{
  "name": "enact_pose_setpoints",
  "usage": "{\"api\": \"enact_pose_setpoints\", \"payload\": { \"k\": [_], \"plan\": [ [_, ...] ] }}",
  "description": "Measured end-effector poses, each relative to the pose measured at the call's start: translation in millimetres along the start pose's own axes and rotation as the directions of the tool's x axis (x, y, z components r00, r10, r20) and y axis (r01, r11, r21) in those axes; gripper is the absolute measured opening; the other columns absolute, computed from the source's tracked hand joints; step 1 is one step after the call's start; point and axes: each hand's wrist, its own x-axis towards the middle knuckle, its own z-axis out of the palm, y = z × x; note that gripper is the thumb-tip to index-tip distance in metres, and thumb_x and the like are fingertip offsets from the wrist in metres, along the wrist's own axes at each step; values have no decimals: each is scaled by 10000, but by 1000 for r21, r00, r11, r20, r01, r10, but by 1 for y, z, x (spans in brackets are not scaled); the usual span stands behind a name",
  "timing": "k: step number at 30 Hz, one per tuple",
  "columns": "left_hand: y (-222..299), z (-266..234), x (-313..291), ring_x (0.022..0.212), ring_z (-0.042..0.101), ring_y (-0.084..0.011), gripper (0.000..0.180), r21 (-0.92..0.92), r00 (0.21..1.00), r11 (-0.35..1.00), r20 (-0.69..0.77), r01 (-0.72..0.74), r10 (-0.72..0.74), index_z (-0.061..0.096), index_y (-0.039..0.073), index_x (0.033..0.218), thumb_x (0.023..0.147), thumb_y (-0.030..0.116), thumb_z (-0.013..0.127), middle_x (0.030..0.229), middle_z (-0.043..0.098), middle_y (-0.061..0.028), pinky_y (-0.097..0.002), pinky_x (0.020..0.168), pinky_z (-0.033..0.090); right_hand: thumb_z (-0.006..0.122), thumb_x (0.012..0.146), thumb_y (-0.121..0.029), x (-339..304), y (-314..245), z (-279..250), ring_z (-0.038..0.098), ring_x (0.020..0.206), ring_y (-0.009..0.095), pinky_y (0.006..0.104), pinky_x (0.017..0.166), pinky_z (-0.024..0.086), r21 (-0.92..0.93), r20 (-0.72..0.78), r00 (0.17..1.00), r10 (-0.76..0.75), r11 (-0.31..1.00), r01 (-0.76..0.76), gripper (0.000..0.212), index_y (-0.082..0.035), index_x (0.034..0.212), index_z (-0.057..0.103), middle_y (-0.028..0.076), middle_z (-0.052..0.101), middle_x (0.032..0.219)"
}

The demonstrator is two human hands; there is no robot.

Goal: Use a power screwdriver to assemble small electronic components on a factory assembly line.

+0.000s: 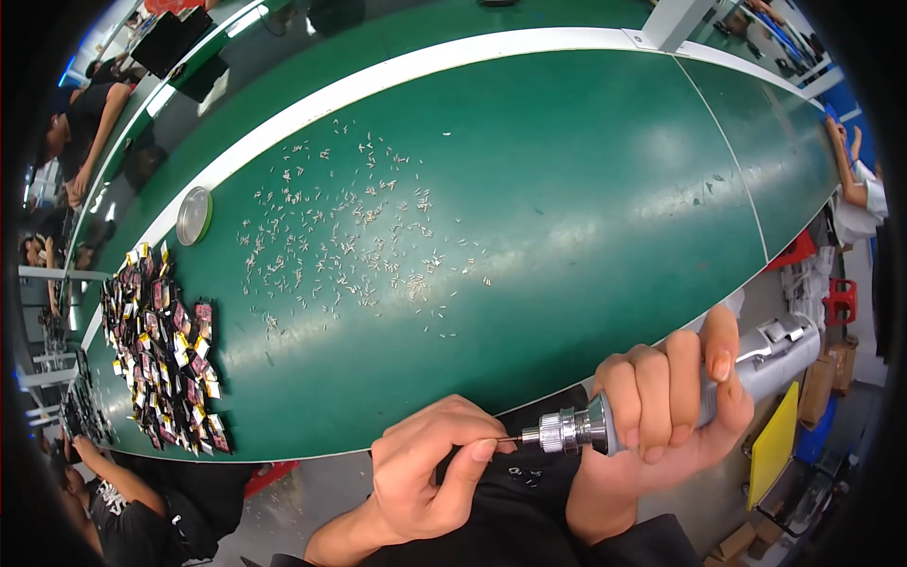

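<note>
My right hand (pixel 661 406) is wrapped around a grey electric screwdriver (pixel 786 352), which lies level in front of my body at the table's near edge. Its silver collar (pixel 564 430) points left. From the collar sticks a thin bit (pixel 511 439), and my left hand (pixel 425 468) pinches the bit's end between thumb and index finger. Whether a small part sits on the tip is hidden by those fingers. Beyond both hands, many tiny metal pins or screws (pixel 364 227) lie scattered over the green table (pixel 586 189).
A heap of small black parts with yellow and white tabs (pixel 161 350) covers the table's left end. Behind it stands a shallow round tin (pixel 195 216). A white rail (pixel 397 64) runs along the back. Other people sit at left and far right; red stools (pixel 839 300) and cartons stand at right.
</note>
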Motion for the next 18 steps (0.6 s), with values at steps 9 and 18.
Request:
{"api": "enact_pose_setpoints", "payload": {
  "k": [9,18],
  "plan": [
    [21,-4,48,772,625,-263,372,435,970,889,240,-145,40,583,-52,1088,753,47,712,895,632,-133,-334,651,518,426,896,-168,11,-10,-24,361,414,109,292,480,366,56,-266,964,-28,997,44,102,-76,917,465,-6,377,537],
    [-22,-28,244,795,597,-392,141,835,947,463,195,-297,255,552,-5,956,864,101,560,864,614,-187,-468,700,488,462,885,-143,19,-12,-50,358,395,99,279,452,366,53,-317,945,-80,993,102,77,-66,877,459,-7,358,516]
  ]
}}
